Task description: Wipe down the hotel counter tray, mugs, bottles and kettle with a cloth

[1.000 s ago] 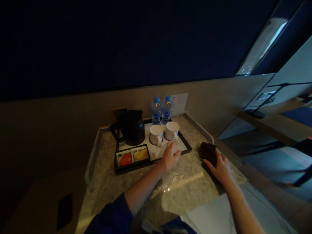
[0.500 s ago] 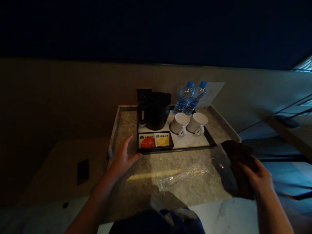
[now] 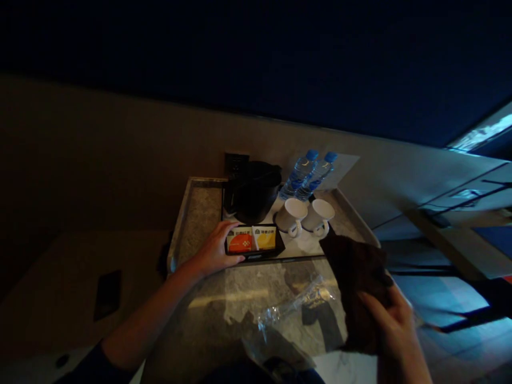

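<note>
Table [image 3: 208, 205]: grey-veined stone top with a raised rim, set against a beige wall under a dark blue upper panel; dim light.

Tray [image 3: 260, 257]: black, rectangular, on the far half of the table, its near-left corner under the left hand.

Cloth [image 3: 354, 272]: dark brown, crumpled, held up above the table's right side, covering the tray's near-right corner from view.

Kettle [image 3: 254, 189]: black, upright at the back left of the tray, in front of a wall socket.

Left hand [image 3: 218, 248]: fingers curled over the tray's near-left edge, thumb under the front rim, touching the sachet holder; forearm bare, blue sleeve at the elbow.

Right hand [image 3: 390, 325]: closed on the lower part of the cloth, fingers wrapped into the fabric, low right in the view.

Water bottles [image 3: 308, 173]: two, clear with blue caps and blue labels, side by side at the back of the tray, right of the kettle; a white card stands behind them.

Cups [image 3: 306, 216]: two, white, handles toward the viewer, touching or nearly so, in front of the bottles.

Plastic wrapper [image 3: 292, 306]: clear, crinkled, lying on the near table surface between the hands.

Sachets [image 3: 252, 239]: one orange-red, one yellow, upright side by side in a black holder at the tray's front left.
</note>
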The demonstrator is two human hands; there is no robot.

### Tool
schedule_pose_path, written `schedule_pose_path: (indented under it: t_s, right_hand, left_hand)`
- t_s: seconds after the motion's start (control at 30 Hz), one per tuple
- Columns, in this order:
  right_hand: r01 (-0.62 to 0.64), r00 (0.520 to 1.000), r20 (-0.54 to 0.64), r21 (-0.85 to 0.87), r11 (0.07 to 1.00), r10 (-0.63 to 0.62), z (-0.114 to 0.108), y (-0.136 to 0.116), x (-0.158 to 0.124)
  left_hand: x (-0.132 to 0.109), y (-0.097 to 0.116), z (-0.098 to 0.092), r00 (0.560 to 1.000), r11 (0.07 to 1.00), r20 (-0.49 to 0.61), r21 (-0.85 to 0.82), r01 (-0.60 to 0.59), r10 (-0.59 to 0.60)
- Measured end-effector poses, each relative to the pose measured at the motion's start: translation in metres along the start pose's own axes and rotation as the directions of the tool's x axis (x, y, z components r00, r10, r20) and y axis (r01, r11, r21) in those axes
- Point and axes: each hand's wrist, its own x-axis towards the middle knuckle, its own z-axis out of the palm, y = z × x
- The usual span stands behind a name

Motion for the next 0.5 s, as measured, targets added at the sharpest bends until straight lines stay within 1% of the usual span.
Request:
schedule_pose_path:
  t_s: [0.07,0.13,0.2,0.23,0.3,0.33,0.37,0.43,0.5]
  right_hand:
    - [-0.001,1.000,-0.030,0.051,0.999,0.003,0.003,0.001,-0.008]
    - [-0.029,0.997,-0.073,0.108,0.994,0.037,0.008,0.000,-0.014]
    - [-0.106,0.984,-0.116,0.212,0.971,0.133,0.017,0.000,-0.017]
    - [-0.149,0.973,-0.126,0.288,0.946,0.191,0.024,-0.001,-0.019]
    - [-0.221,0.952,-0.093,0.450,0.865,0.292,0.041,-0.001,-0.021]
    - [-0.234,0.948,-0.065,0.522,0.820,0.312,0.050,-0.001,-0.022]
    - [-0.224,0.951,-0.046,0.580,0.783,0.306,0.059,-0.001,-0.023]
    - [-0.160,0.970,-0.031,0.662,0.732,0.240,0.073,-0.002,-0.024]
    - [-0.087,0.982,-0.055,0.717,0.692,0.181,0.082,-0.002,-0.023]
  left_hand:
    - [0.002,0.007,-0.002,0.996,0.995,-0.092,-0.098,0.011,-0.020]
    - [0.003,0.019,-0.003,0.987,0.966,-0.135,-0.254,0.049,-0.086]
    - [0.001,0.037,0.001,0.980,0.879,-0.093,-0.463,0.115,-0.177]
    - [-0.001,0.048,0.006,0.976,0.809,-0.044,-0.567,0.153,-0.215]
    - [-0.005,0.071,0.021,0.967,0.659,0.066,-0.720,0.217,-0.246]
    - [-0.008,0.082,0.030,0.966,0.606,0.110,-0.761,0.233,-0.234]
    - [-0.011,0.091,0.040,0.968,0.576,0.147,-0.781,0.240,-0.205]
    - [-0.018,0.105,0.058,0.974,0.564,0.192,-0.794,0.225,-0.119]
    - [-0.025,0.109,0.071,0.979,0.583,0.203,-0.793,0.179,-0.025]
